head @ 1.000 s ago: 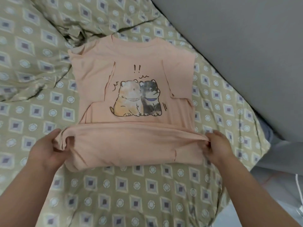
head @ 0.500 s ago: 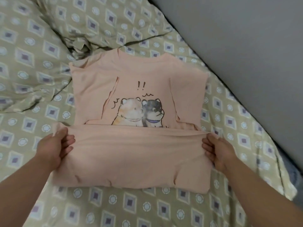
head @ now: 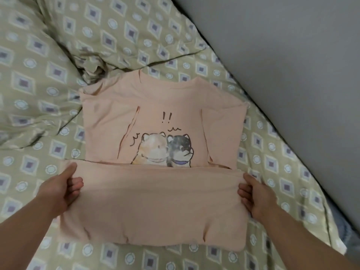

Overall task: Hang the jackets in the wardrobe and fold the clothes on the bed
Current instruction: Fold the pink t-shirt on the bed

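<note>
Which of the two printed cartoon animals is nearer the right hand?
The black printed animal; the cream-orange one lies farther from the right hand.

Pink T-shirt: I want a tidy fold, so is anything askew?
Slightly. The pink T-shirt has a bunched shoulder on the left side, and the flap gripped by the left hand and right hand juts out past the body there.

Arms outstretched, left hand [head: 58, 190] and right hand [head: 256, 197] pinching shirt [head: 155, 201]
</note>
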